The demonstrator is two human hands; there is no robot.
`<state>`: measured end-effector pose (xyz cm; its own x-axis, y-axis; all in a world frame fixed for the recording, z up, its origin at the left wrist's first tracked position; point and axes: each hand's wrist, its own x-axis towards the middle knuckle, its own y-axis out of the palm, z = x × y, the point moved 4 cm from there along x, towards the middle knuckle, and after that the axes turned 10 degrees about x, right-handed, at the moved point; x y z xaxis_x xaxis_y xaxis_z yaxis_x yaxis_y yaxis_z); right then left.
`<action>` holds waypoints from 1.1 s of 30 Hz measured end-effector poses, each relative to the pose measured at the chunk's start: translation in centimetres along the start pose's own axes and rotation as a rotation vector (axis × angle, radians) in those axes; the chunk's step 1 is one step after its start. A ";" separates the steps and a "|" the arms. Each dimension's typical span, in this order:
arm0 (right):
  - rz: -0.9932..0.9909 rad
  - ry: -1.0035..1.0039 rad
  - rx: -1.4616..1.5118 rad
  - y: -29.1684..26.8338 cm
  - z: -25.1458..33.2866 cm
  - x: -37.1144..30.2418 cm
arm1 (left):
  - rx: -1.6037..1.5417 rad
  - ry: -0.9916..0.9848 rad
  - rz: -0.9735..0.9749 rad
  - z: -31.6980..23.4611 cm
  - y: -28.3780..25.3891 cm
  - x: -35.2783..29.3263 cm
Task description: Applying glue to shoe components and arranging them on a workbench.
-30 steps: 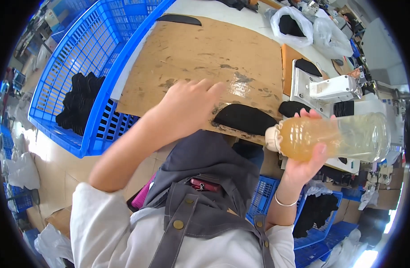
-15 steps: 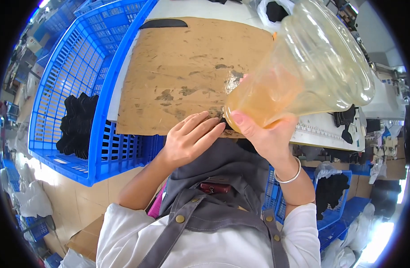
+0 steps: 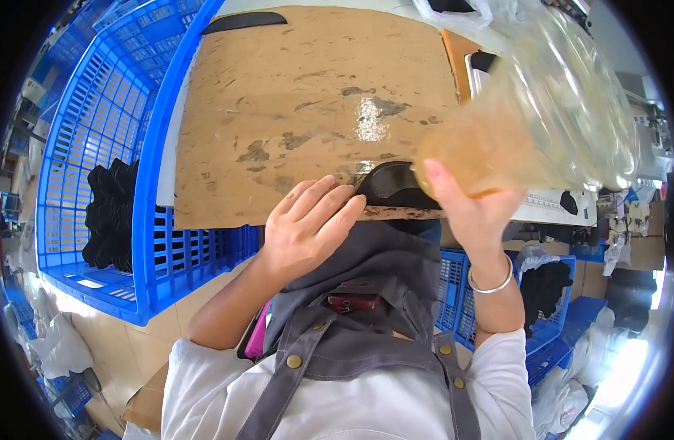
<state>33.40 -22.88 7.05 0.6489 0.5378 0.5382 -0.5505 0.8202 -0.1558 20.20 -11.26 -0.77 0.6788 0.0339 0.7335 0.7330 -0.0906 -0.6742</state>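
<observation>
My right hand (image 3: 480,213) grips a large translucent yellowish plastic bottle (image 3: 583,110), tilted with its wide part up and to the right. The end near my fingers has an amber tint, and motion blurs the bottle. To its left a flat black curved piece (image 3: 392,182) lies at the near edge of a stained cardboard sheet (image 3: 300,95). My left hand (image 3: 304,227) lies with fingers stretched out on the near edge of the cardboard, fingertips at the piece's left end. A similar black piece (image 3: 245,20) lies at the far left of the cardboard.
A blue plastic crate (image 3: 142,271) with stacked black wavy pieces (image 3: 111,216) stands left of the table. Below the table on the right is another blue crate (image 3: 564,308) holding black material. A clear plastic bag (image 3: 461,16) lies at the far side.
My right hand has moved the bottle right, away from the near edge of the cardboard. The black curved piece beside my left fingers now shows. My left hand has barely moved.
</observation>
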 end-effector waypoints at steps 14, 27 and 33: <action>-0.136 -0.125 0.181 -3.0 2.4 -1.7 | -0.052 -0.042 -0.018 0.0 -0.5 0.2; 0.243 -0.182 -0.158 -2.3 0.1 -2.9 | -0.056 -0.068 0.041 -0.4 -0.5 0.5; -0.346 -0.120 -0.666 -12.2 0.4 -4.5 | -0.184 -0.210 0.083 -0.1 -0.9 1.3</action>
<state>36.98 -35.44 6.83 0.6441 0.2347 0.7281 0.1321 0.9034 -0.4080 20.42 -11.29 0.77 0.7447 0.2219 0.6295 0.6670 -0.2801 -0.6904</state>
